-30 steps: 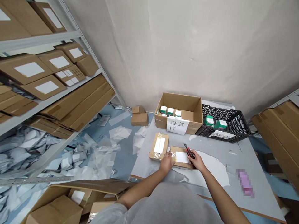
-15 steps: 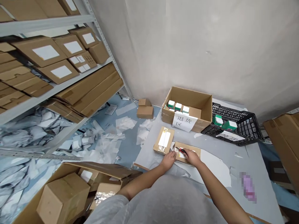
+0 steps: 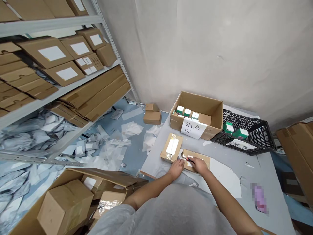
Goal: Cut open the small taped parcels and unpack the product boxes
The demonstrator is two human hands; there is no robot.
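A small cardboard box [image 3: 204,160] with a white label lies on the table close to my body. My left hand [image 3: 176,168] is at its left end, fingers closed on the edge. Held low over the top of the box is a red-and-black utility knife [image 3: 189,159], in the closed grip of my right hand [image 3: 200,165]. Its tip points left, toward the taped left end; my fingers cover most of the handle. A second taped cardboard parcel [image 3: 172,147] with a white label lies just left of the box.
Behind them stand an open carton [image 3: 215,112] with green-and-white boxes and a black plastic crate [image 3: 262,132] with similar ones. A blurred purple item [image 3: 259,197] lies at the table's right. A big carton of boxes [image 3: 107,174] is at lower left, beneath shelves [image 3: 58,23].
The knife in my right hand now lies lower and flatter over the box, with less of it showing. My left hand stays at the box's left end. The view has shifted slightly.
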